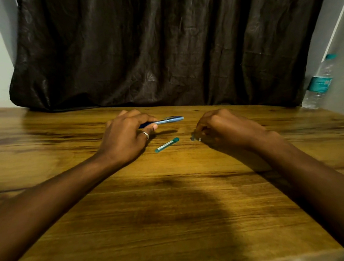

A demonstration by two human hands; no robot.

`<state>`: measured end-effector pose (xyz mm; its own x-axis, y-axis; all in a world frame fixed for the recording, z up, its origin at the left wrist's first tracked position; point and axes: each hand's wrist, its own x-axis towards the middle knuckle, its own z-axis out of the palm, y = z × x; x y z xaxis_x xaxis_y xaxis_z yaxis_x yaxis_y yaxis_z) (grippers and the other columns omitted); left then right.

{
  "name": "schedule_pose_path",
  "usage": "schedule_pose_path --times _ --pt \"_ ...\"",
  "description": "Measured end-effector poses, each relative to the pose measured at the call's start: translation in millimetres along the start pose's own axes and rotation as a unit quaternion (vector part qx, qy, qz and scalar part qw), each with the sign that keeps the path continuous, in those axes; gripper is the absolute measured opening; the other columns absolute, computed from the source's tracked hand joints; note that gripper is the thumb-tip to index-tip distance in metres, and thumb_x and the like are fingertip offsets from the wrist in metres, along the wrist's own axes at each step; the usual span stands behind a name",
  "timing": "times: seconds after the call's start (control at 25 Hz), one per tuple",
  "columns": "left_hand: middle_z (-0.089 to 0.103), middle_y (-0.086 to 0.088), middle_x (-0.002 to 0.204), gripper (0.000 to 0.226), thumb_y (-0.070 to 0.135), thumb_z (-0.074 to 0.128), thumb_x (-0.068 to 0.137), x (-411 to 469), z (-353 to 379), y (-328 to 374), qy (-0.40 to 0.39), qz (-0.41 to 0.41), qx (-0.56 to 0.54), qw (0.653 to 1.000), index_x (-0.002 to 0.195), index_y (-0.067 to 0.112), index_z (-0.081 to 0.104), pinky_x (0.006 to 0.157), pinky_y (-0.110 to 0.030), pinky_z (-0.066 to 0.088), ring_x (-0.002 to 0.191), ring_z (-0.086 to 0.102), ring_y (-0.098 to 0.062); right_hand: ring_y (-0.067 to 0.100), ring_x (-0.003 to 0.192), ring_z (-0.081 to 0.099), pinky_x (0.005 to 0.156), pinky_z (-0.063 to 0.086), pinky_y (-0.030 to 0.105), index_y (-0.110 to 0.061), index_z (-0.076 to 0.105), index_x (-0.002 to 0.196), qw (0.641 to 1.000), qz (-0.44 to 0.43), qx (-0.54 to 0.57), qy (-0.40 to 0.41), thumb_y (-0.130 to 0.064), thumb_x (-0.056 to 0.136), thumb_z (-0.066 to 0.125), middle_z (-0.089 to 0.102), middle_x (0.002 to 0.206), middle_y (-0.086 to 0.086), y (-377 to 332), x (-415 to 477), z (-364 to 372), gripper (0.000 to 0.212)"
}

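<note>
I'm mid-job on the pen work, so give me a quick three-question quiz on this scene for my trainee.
1. True or false: the right hand lies flat and open on the table.
2. Where is the teal tube? A) lying on the table between the hands; B) standing upright at the far edge; C) at the table's near edge.
3. What does the left hand hold?
Key: 1 false, its curled fingers pinch a small piece that is too small to identify; 2 A; 3 a blue pen.
</note>
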<state>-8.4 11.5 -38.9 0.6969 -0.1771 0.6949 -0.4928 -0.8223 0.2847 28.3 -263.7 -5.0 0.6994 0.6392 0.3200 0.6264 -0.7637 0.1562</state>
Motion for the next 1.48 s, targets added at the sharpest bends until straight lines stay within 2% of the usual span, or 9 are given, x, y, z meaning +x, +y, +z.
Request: schedule_pose_path --times 0.2,0.4,0.6,0.72,0.88,1.04,1.12,1.28,1.48 --pt "0.07 0.008 0.11 0.027 0.038 0.059 0.099 0 -1 0 0.003 0.008 -0.007 1.0 0.122 0.029 0.07 0.086 -0.05 0.051 0.103 0.058 -0.017 -0.003 0.101 0.062 0.079 0.048 0.011 -0.021 0.069 0.12 0.966 0.071 0.215 0.122 -0.021 0.094 0.066 0.07 0.111 -0.012 -12 8 -9 0.026" --pt "0.07 0.007 0.107 0.03 0.04 0.056 0.097 -1 -4 4 0.014 0.01 -0.028 0.999 0.12 0.028 0.071 0.085 -0.049 0.052 0.101 0.059 -0.017 -0.006 0.087 0.066 0.077 0.053 0.017 -0.022 0.073 0.111 0.928 0.09 0.324 0.161 -0.022 0.091 0.07 0.073 0.095 -0.013 -35 21 -8 0.02" --pt "0.07 0.004 0.114 0.039 0.038 0.064 0.097 3 -8 6 0.014 -0.011 -0.04 0.999 0.132 0.022 0.065 0.081 -0.034 0.054 0.101 0.062 -0.012 -0.002 0.087 0.067 0.079 0.054 0.021 -0.022 0.077 0.101 0.929 0.088 0.327 0.149 -0.019 0.089 0.072 0.075 0.091 -0.01 -40 38 -19 0.013" --pt "0.07 0.006 0.119 0.052 0.047 0.064 0.094 4 -13 8 0.008 -0.027 -0.043 0.999 0.14 0.023 0.058 0.082 -0.036 0.058 0.103 0.065 -0.011 -0.002 0.084 0.067 0.078 0.055 0.021 -0.022 0.075 0.101 0.928 0.065 0.34 0.139 -0.017 0.088 0.074 0.074 0.09 -0.009 -52 52 -18 0.014" --pt "0.072 0.005 0.1 0.034 0.041 0.058 0.099 1 -14 7 -0.04 -0.023 -0.045 0.998 0.13 0.028 0.06 0.066 -0.045 0.059 0.079 0.066 -0.01 -0.004 0.081 0.069 0.076 0.055 0.019 -0.026 0.07 0.1 0.914 0.029 0.387 0.118 -0.013 0.087 0.074 0.073 0.085 -0.01 -67 63 -7 0.018" --pt "0.07 0.004 0.098 0.031 0.036 0.049 0.104 0 -14 4 -0.057 -0.032 -0.026 0.998 0.132 0.025 0.058 0.067 -0.042 0.056 0.079 0.064 -0.01 -0.007 0.088 0.065 0.078 0.048 0.007 -0.02 0.073 0.107 0.935 0.035 0.324 0.142 -0.019 0.09 0.072 0.071 0.094 -0.015 -59 57 -8 0.017" --pt "0.069 0.003 0.1 0.031 0.036 0.047 0.105 1 -15 2 -0.051 -0.054 -0.016 0.997 0.132 0.024 0.057 0.071 -0.044 0.057 0.083 0.064 -0.013 -0.007 0.09 0.064 0.074 0.043 0.004 -0.019 0.076 0.107 0.965 0.027 0.249 0.08 -0.018 0.091 0.07 0.072 0.098 -0.014 -46 50 -13 0.017" --pt "0.067 0.003 0.096 0.028 0.035 0.045 0.106 1 -14 1 -0.053 -0.088 -0.018 0.995 0.129 0.023 0.056 0.071 -0.048 0.059 0.082 0.065 -0.015 0.0 0.094 0.067 0.09 0.054 0.031 -0.027 0.076 0.105 0.981 0.004 0.179 -0.072 -0.022 0.091 0.068 0.075 0.1 -0.012 -34 44 -7 0.017" --pt "0.067 0.002 0.097 0.028 0.035 0.044 0.106 1 -14 6 -0.05 -0.081 -0.008 0.995 0.128 0.021 0.055 0.073 -0.047 0.057 0.084 0.063 -0.016 0.006 0.099 0.065 0.092 0.052 0.039 -0.028 0.075 0.109 0.989 -0.024 0.119 -0.086 -0.021 0.091 0.067 0.072 0.105 -0.011 -38 46 3 0.021"
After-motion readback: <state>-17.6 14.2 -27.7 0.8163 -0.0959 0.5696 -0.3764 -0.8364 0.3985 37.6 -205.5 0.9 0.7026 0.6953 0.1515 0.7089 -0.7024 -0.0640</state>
